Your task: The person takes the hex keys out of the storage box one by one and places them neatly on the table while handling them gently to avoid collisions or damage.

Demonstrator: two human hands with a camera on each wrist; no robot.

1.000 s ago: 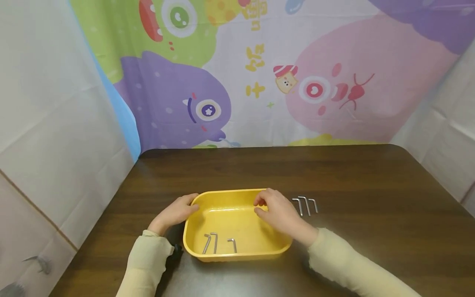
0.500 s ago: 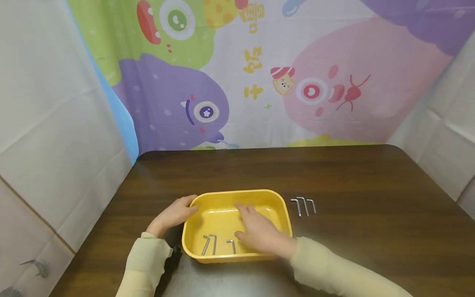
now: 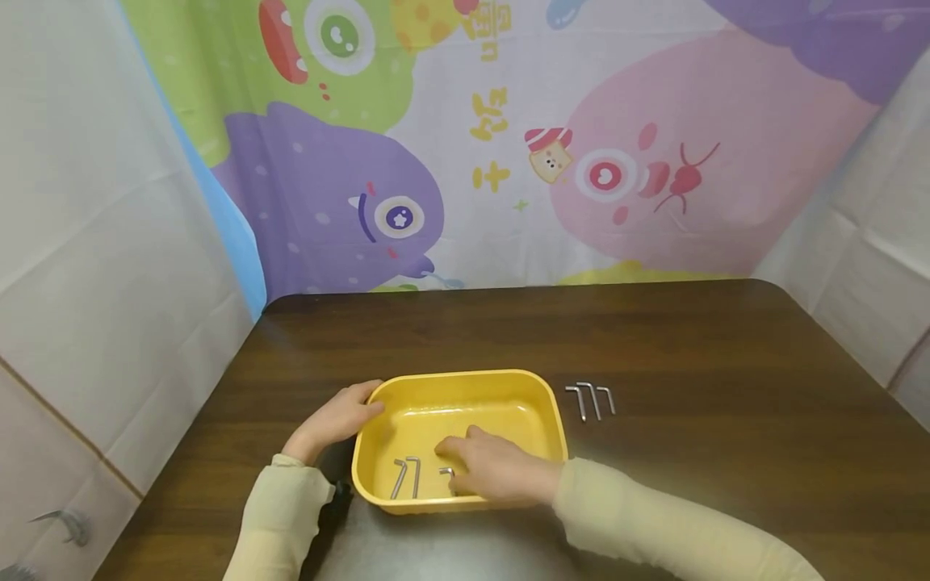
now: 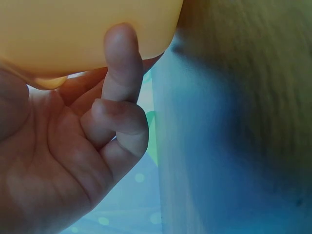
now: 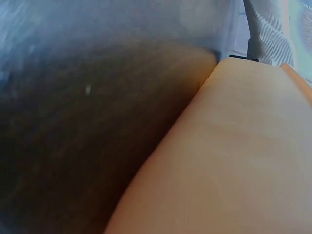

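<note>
A yellow plastic basin (image 3: 465, 504) stands on the dark wooden table. My left hand (image 3: 336, 421) grips its left rim, thumb over the edge. In the left wrist view, fingers (image 4: 122, 53) press against the outside wall of the basin (image 4: 58, 29). My right hand (image 3: 490, 466) reaches down inside the basin with bent fingers, close over a hex key (image 3: 446, 470) that it partly hides. Left of it, another hex key (image 3: 415, 478) and a third hex key (image 3: 398, 479) lie on the basin floor. The right wrist view shows the basin's outer wall (image 5: 219, 156), not the fingers.
To the right of the basin, three more L-shaped hex keys (image 3: 592, 401) lie side by side on the table (image 3: 697, 387). A curtain with cartoon monsters (image 3: 465, 145) hangs behind the table's far edge. Pale hangings (image 3: 109, 202) flank both sides.
My right hand has moved from the basin's right rim leftward and down into it, toward the nearest hex key. The left hand keeps its grip on the rim.
</note>
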